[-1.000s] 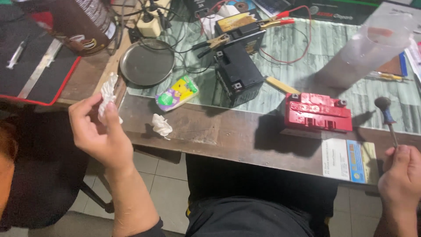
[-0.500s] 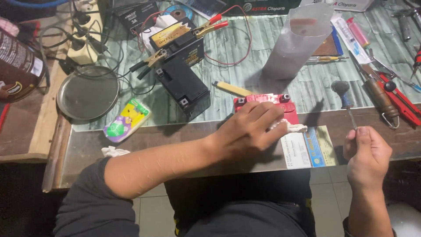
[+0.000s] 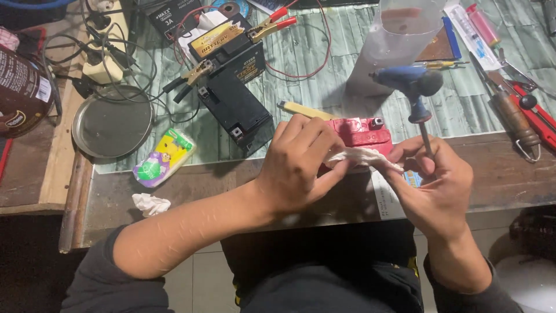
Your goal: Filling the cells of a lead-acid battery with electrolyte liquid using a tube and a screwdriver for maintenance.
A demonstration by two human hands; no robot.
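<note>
White tissue [image 3: 362, 156] between both hands

Mid-frame: left hand [image 3: 298, 165] and right hand [image 3: 437, 188] stretched white tissue [image 3: 362, 156] over red battery [image 3: 362, 132]; right also gripped screwdriver [image 3: 418, 98].

Bare hands [image 3: 295, 168], dark sleeves pushed up, seemingly black top

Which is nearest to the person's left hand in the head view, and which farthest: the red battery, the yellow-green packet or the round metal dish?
From the left hand:
1. Red battery, just beyond the fingers, partly covered by them.
2. Yellow-green packet, out to the left on the bench.
3. Round metal dish, farther left and back.
</note>
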